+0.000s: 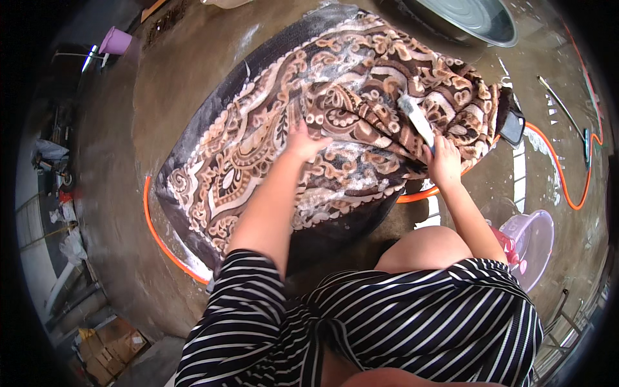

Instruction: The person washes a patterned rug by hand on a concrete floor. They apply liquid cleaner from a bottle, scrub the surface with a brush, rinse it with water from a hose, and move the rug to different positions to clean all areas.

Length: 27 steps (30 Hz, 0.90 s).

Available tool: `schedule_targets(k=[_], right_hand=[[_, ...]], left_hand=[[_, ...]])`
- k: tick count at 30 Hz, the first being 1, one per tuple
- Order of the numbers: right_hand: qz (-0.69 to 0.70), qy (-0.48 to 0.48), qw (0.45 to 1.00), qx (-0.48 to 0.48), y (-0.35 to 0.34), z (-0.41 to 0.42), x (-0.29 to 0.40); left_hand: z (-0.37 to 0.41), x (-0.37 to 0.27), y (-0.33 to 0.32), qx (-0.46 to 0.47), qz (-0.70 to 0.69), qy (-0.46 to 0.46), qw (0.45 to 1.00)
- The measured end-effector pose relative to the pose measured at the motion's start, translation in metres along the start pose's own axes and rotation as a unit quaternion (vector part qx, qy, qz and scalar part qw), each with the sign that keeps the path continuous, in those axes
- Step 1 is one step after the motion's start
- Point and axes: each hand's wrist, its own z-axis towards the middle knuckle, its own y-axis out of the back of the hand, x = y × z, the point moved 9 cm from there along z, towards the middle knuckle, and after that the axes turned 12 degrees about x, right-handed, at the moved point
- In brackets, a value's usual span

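Note:
A brown, black and cream patterned plush blanket (251, 140) lies spread on the wet floor, with white foam smeared over parts of it. Its right side is bunched into folds. My left hand (305, 141) rests on the blanket near its middle, thumb apart from the fingers, beside a raised fold. In my right hand (445, 159) is a scrub brush (417, 118) with a whitish, foamy head and a bluish handle end. The brush head lies against the folded part of the blanket. Its bristles are hidden.
An orange hose (556, 159) runs under the blanket and across the wet concrete floor (106, 193). A large metal basin (474, 19) stands beyond the blanket. At my right is a translucent purple tub (534, 246); a long-handled squeegee (563, 109) lies farther off. A purple bucket (116, 41) is far left.

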Motion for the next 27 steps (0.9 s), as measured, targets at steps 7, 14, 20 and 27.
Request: schedule_targets(k=[7, 14, 20, 27], right_hand=[[0.052, 0.037, 0.996, 0.061, 0.002, 0.008, -0.013], [0.205, 0.0, 0.962, -0.183, 0.149, 0.144, 0.004], [0.127, -0.011, 0.969, -0.21, 0.124, 0.27, 0.095], [0.078, 0.128, 0.989, 0.001, -0.065, 0.24, 0.16]], left_hand=[[0.009, 0.038, 0.034, -0.086, -0.001, 0.063, 0.994], [-0.126, 0.093, 0.037, -0.043, -0.063, -0.07, 0.995], [-0.19, 0.149, 0.007, 0.018, -0.334, 0.03, 0.942], [-0.125, 0.188, 0.036, -0.229, 0.012, 0.187, 0.955]])
